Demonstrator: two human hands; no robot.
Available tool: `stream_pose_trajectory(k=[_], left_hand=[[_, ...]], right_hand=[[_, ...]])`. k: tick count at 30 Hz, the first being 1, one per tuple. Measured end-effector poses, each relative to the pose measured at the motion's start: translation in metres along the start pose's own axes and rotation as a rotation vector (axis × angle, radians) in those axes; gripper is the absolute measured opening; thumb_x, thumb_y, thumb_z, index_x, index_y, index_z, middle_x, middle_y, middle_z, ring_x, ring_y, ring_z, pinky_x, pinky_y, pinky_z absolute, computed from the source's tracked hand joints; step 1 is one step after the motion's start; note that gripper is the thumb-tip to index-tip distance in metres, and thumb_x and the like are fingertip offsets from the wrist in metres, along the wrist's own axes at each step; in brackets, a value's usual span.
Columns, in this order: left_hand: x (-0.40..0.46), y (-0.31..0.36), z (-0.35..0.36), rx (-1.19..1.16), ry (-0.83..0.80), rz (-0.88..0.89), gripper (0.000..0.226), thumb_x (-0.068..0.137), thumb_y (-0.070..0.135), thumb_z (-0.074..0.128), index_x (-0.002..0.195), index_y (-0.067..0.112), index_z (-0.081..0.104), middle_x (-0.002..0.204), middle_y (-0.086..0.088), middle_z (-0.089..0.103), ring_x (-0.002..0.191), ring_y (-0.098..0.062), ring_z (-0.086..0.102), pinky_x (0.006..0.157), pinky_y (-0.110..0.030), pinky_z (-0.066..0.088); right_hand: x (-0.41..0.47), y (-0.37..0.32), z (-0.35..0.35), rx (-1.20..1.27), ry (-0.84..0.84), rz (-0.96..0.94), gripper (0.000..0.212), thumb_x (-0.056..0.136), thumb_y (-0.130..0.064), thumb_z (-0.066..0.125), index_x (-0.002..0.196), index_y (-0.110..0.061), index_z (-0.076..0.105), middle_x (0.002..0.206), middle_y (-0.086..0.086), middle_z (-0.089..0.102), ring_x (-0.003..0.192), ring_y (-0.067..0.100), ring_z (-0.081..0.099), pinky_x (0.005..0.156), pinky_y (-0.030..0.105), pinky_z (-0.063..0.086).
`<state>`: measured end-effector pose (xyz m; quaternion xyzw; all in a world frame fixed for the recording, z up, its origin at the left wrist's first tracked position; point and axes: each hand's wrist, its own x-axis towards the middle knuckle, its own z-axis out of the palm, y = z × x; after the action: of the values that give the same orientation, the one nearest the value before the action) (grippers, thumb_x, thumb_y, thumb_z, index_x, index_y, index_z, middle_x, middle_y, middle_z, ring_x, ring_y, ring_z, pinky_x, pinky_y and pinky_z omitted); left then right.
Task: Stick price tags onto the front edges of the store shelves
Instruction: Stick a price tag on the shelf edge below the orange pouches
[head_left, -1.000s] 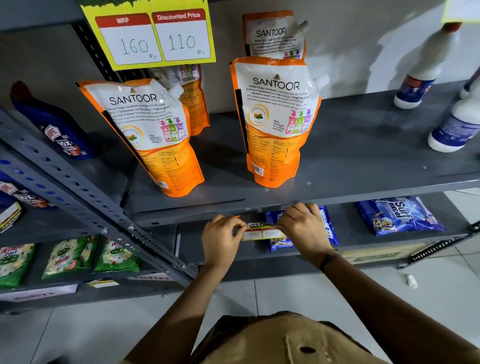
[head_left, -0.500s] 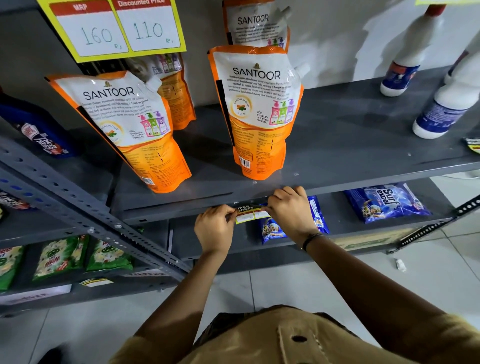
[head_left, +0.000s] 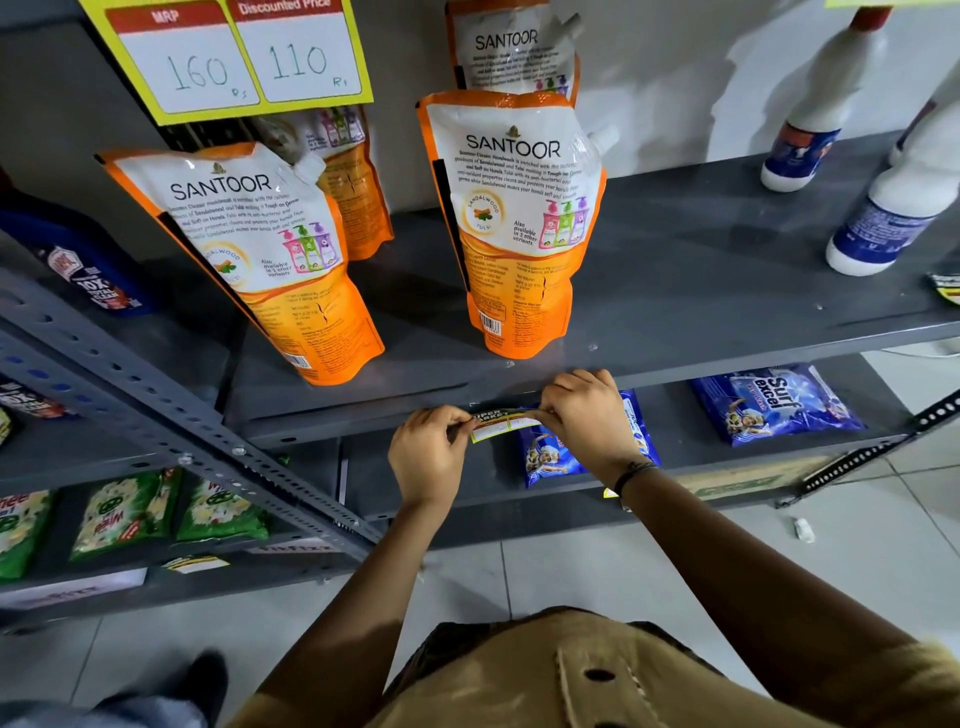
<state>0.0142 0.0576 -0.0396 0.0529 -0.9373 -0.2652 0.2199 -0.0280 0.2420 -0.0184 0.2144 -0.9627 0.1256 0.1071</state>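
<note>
A small yellow-and-white price tag (head_left: 503, 425) is held flat against the front edge of the grey metal shelf (head_left: 363, 423), just below the orange Santoor pouches (head_left: 519, 218). My left hand (head_left: 428, 457) pinches the tag's left end. My right hand (head_left: 587, 415) pinches its right end, fingers curled over the shelf lip. The tag's ends are hidden under my fingertips.
A slanted perforated steel upright (head_left: 171, 415) crosses at the left. White bottles (head_left: 883, 208) stand at the shelf's right. Blue Surf Excel packets (head_left: 774, 402) lie on the lower shelf, green packets (head_left: 124, 514) lower left. A large yellow price card (head_left: 234, 57) hangs above.
Both hands have lifted the tag from below the shelf lip up onto the front edge. The camera has moved closer and tilted slightly down.
</note>
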Motion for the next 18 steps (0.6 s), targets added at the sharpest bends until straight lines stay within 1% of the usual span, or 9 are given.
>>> stream_pose_trajectory(k=[6, 12, 15, 18], left_hand=[[0.007, 0.006, -0.003, 0.026, 0.044, -0.032, 0.009, 0.07, 0.019, 0.078, 0.071, 0.017, 0.068, 0.067, -0.001, 0.072, 0.061, -0.019, 0.064, 0.047, -0.021, 0.035], [0.011, 0.01, -0.005, 0.068, 0.026, -0.03, 0.011, 0.07, 0.021, 0.077, 0.071, 0.018, 0.067, 0.068, 0.0, 0.073, 0.062, -0.02, 0.065, 0.045, -0.022, 0.035], [0.011, 0.012, -0.006, 0.152, 0.021, 0.042, 0.016, 0.068, 0.022, 0.078, 0.069, 0.017, 0.062, 0.069, -0.001, 0.072, 0.067, -0.023, 0.063, 0.048, -0.023, 0.032], [0.01, 0.014, -0.007, 0.288, -0.003, 0.118, 0.023, 0.064, 0.028, 0.08, 0.072, 0.017, 0.06, 0.072, -0.002, 0.069, 0.073, -0.026, 0.058, 0.056, -0.03, 0.035]], right_hand=[[0.007, 0.0, -0.006, 0.136, -0.009, 0.078, 0.023, 0.074, -0.028, 0.073, 0.063, -0.011, 0.062, 0.065, 0.009, 0.065, 0.065, 0.027, 0.059, 0.067, 0.036, 0.046], [0.008, -0.001, -0.011, 0.171, -0.027, 0.106, 0.023, 0.078, -0.028, 0.068, 0.067, -0.009, 0.063, 0.07, 0.01, 0.066, 0.066, 0.026, 0.058, 0.07, 0.035, 0.044], [0.01, -0.003, -0.012, 0.168, -0.037, 0.124, 0.024, 0.08, -0.029, 0.066, 0.069, -0.009, 0.063, 0.073, 0.01, 0.067, 0.068, 0.025, 0.058, 0.072, 0.036, 0.045], [0.011, -0.005, -0.012, 0.147, -0.045, 0.135, 0.024, 0.08, -0.03, 0.066, 0.07, -0.009, 0.063, 0.075, 0.01, 0.068, 0.069, 0.025, 0.059, 0.072, 0.034, 0.044]])
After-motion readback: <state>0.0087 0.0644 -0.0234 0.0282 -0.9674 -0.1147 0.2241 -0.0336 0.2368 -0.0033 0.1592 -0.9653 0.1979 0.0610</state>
